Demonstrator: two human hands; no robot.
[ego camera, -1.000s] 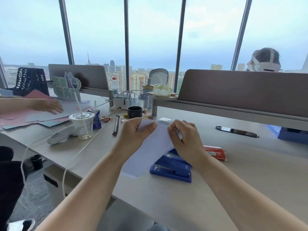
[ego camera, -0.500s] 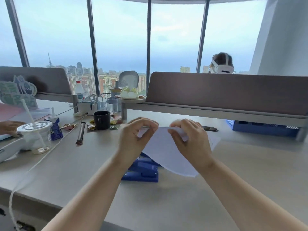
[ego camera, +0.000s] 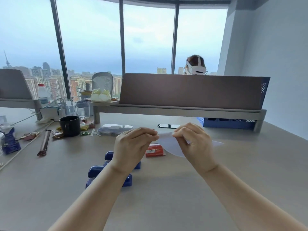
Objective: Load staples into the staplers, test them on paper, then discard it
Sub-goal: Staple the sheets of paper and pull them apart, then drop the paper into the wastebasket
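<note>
I hold a white sheet of paper [ego camera: 168,144] up above the desk [ego camera: 183,197], both hands gripping its upper edge. My left hand [ego camera: 131,147] pinches that edge between thumb and curled fingers, and my right hand [ego camera: 193,144] pinches it just beside, the two sets of fingertips nearly touching. The paper hangs down and away from my grip, most of it showing below and behind my right hand.

Taking the paper as my landmark: the blue staplers [ego camera: 100,170] lie on the desk below and to the left of it, partly hidden under my left wrist and forearm; I cannot tell exactly how many there are. A red staple box [ego camera: 154,150] sits on the desk just under the paper's left part, between my two hands. Beyond the paper, farther from me, lies a clear flat case [ego camera: 113,129], and left of that a black mug [ego camera: 70,125]. Behind the paper a brown desk divider [ego camera: 191,90] runs across, with a blue basket [ego camera: 225,123] tucked under its right end.
</note>
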